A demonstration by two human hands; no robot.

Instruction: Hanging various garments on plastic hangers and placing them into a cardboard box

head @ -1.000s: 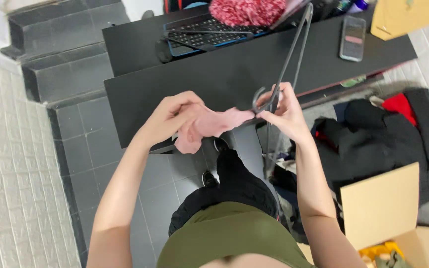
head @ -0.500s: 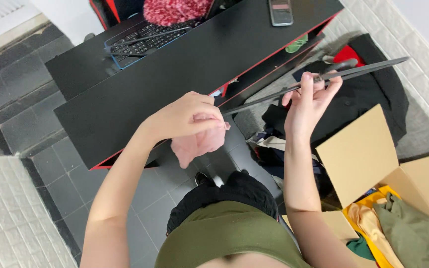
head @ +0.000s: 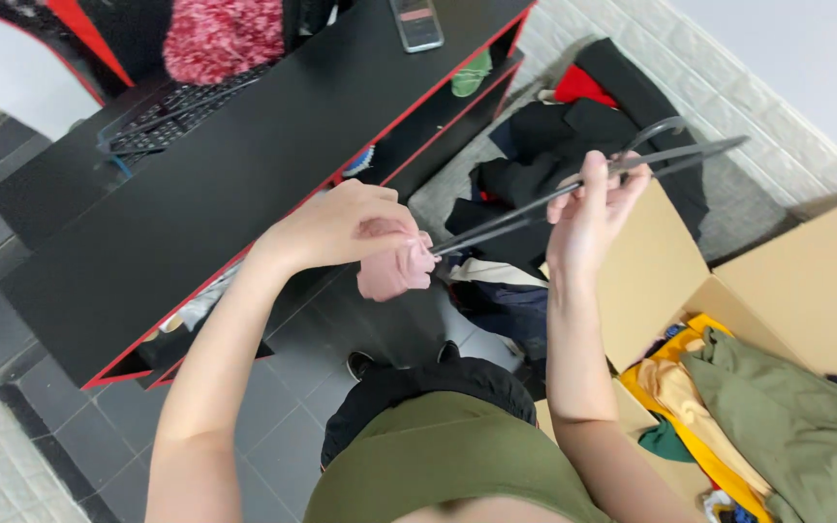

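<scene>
My left hand (head: 341,228) is closed on a small pink cloth (head: 394,271) that hangs bunched below its fingers, over the front edge of a black desk (head: 234,174). My right hand (head: 588,208) grips a dark metal clothes hanger (head: 632,165) near its hook, held flat. The hanger's far end points at the pink cloth and reaches my left fingers. Both hands are raised in front of my chest, above the grey tiled floor.
An open cardboard box (head: 670,271) at the right holds yellow and olive-green clothes (head: 777,416). A heap of dark clothes (head: 535,165) lies on the floor by the white wall. The desk carries a phone (head: 417,21), a keyboard (head: 162,121) and a red-pink woolly item (head: 220,34).
The view has swung right, bringing the box of clothes into sight. My right hand has carried the hanger right and turned it flat. The pink cloth is bunched tighter in my left hand.
</scene>
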